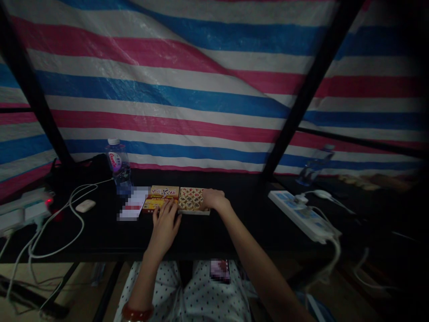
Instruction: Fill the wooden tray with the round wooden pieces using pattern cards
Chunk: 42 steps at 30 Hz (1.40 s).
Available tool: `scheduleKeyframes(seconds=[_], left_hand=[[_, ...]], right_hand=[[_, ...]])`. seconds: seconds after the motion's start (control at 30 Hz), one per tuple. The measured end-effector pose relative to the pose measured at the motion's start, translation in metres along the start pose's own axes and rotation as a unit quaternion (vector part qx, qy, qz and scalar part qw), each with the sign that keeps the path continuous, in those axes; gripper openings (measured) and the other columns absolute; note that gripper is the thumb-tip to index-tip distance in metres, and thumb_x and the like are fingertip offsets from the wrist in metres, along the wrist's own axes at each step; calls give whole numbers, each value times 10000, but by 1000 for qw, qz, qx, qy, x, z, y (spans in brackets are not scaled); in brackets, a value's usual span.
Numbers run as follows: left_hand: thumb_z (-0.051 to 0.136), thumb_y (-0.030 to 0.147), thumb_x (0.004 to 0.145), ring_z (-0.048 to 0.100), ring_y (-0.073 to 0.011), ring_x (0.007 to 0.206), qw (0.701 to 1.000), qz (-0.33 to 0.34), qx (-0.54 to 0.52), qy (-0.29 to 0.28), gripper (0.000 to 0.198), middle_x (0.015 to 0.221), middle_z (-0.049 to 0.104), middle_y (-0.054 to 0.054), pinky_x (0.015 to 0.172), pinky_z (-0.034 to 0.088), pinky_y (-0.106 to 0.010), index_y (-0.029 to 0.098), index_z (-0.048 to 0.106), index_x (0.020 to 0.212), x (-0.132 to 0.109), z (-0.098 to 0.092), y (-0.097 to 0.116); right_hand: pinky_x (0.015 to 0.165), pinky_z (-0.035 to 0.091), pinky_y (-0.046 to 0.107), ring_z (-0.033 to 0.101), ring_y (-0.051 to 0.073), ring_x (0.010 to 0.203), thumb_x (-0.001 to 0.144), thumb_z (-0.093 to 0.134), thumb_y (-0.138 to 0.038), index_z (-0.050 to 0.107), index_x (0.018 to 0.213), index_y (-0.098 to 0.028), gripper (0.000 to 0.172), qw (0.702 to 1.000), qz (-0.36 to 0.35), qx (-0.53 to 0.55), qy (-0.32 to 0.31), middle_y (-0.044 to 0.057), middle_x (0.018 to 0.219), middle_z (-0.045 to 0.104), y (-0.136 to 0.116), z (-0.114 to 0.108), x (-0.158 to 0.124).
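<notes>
A shallow box holds rows of round, pale game pieces with red and dark characters. Just left of it, its yellow and brown printed lid lies on the black table. My left hand rests on the lid's lower part, fingers spread and nothing gripped. At the right side of the box, my right hand is bent over the pieces with its fingers curled. Its fingertips are hidden, so whatever they touch or hold cannot be made out.
A blurred white paper and a water bottle stand left of the lid. Further left are a white case, cables and chargers. A power strip lies to the right, another bottle behind it. A phone rests on my lap.
</notes>
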<state>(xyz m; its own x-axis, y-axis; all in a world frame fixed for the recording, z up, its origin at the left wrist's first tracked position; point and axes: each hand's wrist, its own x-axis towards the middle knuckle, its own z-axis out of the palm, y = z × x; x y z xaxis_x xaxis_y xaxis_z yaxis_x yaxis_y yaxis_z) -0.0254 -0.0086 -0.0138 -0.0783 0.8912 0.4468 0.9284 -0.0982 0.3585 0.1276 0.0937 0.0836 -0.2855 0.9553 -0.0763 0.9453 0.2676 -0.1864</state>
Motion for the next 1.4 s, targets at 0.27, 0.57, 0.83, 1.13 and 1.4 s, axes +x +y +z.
scheduleKeyframes(seconds=[0.27,0.57,0.83,1.13,1.4], left_hand=[[426,249,900,369,-230,1316,1000,12,-3,8,279,1376,489,-86,1085,213,-504,223,509,1165,-1,2,-2],[422,257,901,350,-240,1331,1000,9,2,2,274,1379,482,-100,1078,226,-521,219,506,1159,0,0,0],[425,250,897,375,-240,1315,1000,7,-3,10,265,1360,501,-99,1075,237,-518,225,520,1144,0,-2,2],[424,251,901,373,-246,1316,1000,1,7,0,271,1373,488,-98,1069,238,-526,220,516,1154,1,1,2],[428,243,896,387,-240,1308,1000,0,5,7,232,1349,515,-89,1067,247,-519,228,540,1098,1,0,3]], right_hand=[[770,497,320,627,275,1014,523,775,-309,651,1068,-156,580,992,41,-40,-115,132,1111,662,1,-10,-1],[687,482,284,645,267,940,539,762,-374,679,960,-159,480,996,1,-42,-80,122,1014,689,8,-11,-8],[593,427,250,652,221,806,629,681,-347,682,765,-168,225,999,13,-16,-37,90,867,696,41,-41,-1],[478,365,222,529,121,509,653,621,-189,636,656,-119,72,989,-62,107,-80,31,592,598,82,8,64],[524,323,184,439,77,558,697,561,-209,683,727,-111,159,964,-192,185,-25,-40,580,532,97,29,74]])
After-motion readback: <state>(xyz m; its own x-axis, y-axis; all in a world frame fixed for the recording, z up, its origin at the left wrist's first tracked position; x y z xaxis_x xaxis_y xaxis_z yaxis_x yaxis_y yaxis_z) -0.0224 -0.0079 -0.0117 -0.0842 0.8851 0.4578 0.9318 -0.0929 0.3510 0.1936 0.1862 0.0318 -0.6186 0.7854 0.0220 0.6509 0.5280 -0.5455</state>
